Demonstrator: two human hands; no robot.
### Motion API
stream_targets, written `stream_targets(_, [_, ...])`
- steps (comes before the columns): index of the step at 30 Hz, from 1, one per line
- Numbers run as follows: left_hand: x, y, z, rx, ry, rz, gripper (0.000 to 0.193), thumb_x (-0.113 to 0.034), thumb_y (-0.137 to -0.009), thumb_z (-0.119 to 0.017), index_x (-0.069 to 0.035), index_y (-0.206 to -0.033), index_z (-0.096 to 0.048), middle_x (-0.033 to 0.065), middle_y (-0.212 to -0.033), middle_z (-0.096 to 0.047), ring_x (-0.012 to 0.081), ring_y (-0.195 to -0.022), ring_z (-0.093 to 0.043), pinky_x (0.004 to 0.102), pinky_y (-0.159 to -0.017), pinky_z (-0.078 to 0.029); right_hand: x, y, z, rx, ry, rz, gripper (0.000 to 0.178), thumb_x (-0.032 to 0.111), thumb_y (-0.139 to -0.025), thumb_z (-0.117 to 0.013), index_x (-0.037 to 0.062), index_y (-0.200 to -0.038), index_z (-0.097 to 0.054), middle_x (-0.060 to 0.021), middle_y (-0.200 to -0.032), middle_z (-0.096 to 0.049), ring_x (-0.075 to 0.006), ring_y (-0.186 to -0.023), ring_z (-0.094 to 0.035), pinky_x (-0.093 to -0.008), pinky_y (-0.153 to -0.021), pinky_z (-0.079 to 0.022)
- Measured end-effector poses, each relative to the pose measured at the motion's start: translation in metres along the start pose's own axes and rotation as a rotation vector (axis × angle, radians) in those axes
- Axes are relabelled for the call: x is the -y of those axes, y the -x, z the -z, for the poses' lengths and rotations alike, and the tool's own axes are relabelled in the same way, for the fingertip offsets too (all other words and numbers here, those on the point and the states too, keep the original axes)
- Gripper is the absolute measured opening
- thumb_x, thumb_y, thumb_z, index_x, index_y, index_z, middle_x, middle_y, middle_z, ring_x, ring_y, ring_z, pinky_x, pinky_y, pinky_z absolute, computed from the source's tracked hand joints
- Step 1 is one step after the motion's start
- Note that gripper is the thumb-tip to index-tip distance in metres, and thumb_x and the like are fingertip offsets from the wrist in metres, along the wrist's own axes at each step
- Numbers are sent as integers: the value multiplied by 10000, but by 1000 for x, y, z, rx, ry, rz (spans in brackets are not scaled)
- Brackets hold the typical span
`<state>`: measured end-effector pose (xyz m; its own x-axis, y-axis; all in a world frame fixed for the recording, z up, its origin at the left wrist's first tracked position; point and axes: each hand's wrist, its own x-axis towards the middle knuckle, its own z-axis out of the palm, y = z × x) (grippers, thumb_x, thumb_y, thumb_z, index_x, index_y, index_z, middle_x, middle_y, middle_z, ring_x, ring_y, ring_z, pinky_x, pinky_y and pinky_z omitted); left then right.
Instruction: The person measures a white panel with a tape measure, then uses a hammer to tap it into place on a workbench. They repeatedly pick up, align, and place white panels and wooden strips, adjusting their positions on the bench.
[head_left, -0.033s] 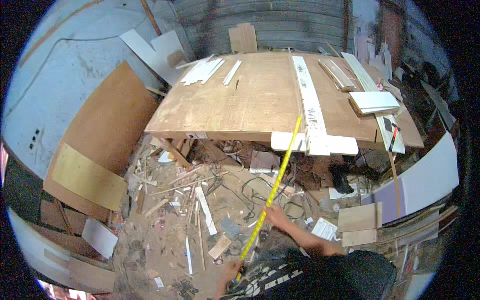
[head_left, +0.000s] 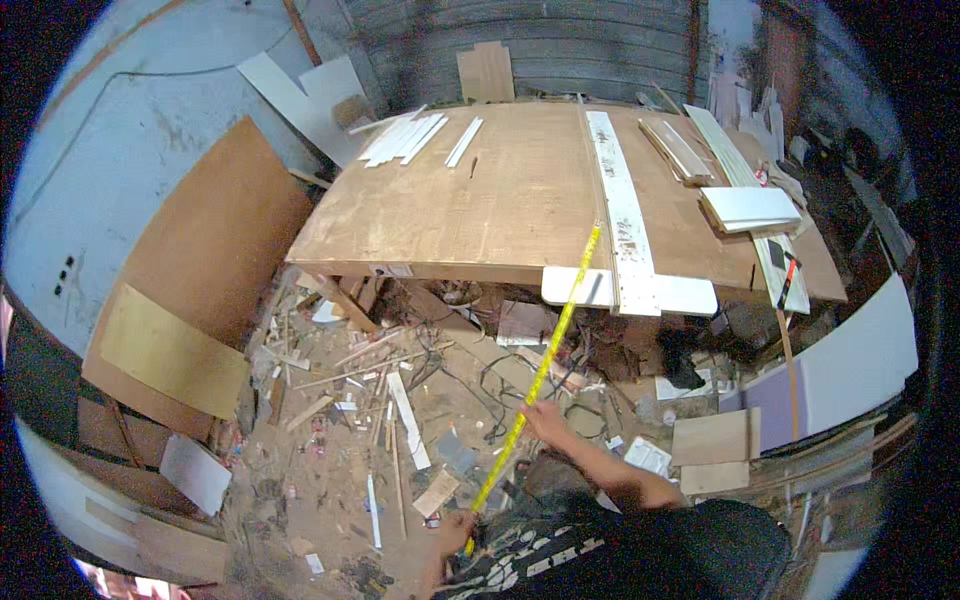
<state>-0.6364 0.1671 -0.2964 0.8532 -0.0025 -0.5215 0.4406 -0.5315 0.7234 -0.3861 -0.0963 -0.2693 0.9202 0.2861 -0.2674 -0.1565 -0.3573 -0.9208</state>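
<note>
Workshop with a blue, scuffed wall [head_left: 150, 150]; debris-strewn dirt-coloured floor [head_left: 270, 480]. Big brown table [head_left: 420, 220], wood-look sheet top, flat, lightly streaked. Long white board [head_left: 625, 215], brown-smudged, runs from far edge past near edge, right of centre; under it, round-cornered white panel [head_left: 688, 294] juts over near edge. Thin white strips [head_left: 405, 138] near far left corner. Yellow tape measure [head_left: 553, 355], narrow, flexible: far end on tabletop beside the board, inside near edge, rest slanting off toward the person. Right hand [head_left: 545, 422] grips it partway; left hand [head_left: 456, 530] holds the lower end, case unclear. Best kept taut, untwisted, far end steady.
</note>
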Motion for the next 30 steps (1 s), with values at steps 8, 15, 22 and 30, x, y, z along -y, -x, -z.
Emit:
stream_targets(8, [-141, -167, 165, -322, -67, -317, 258, -296, -1001, -581, -64, -1072, -669, 172, -846, -692, 336, -810, -693, 433, -726, -520, 86, -173, -9, 286, -150, -82, 477, 465, -1035, -573, 16, -967, -719, -52, -774, -711, -136, -590, -649, -296, -522, -524])
stream_targets(15, [-205, -371, 290, -114, -288, -416, 349, -375, -1008, -562, -51, -996, -694, 205, -874, -700, 380, -843, -694, 448, -759, -537, 78, -291, -35, 79, -387, -109, 413, 424, -1059, -538, 44, -1075, -698, -53, -889, -727, -134, -670, -671, -281, -525, -515])
stream_targets(22, [-277, -602, 454, 183, -189, -640, 409, -402, -1022, -513, -37, -947, -680, 202, -880, -696, 380, -826, -693, 485, -750, -525, 72, -400, 33, -505, -308, 198, 338, 356, -1031, -601, 59, -1174, -678, -66, -947, -711, -162, -734, -669, -299, -619, -575])
stream_targets(30, [-375, -797, 561, 90, -493, -476, 363, -384, -960, -526, -78, -873, -701, 191, -863, -696, 370, -817, -681, 479, -743, -519, 144, -399, 64, -735, -425, -50, 241, 224, -1058, -565, 3, -1036, -659, -55, -831, -663, -105, -666, -599, -263, -627, -517])
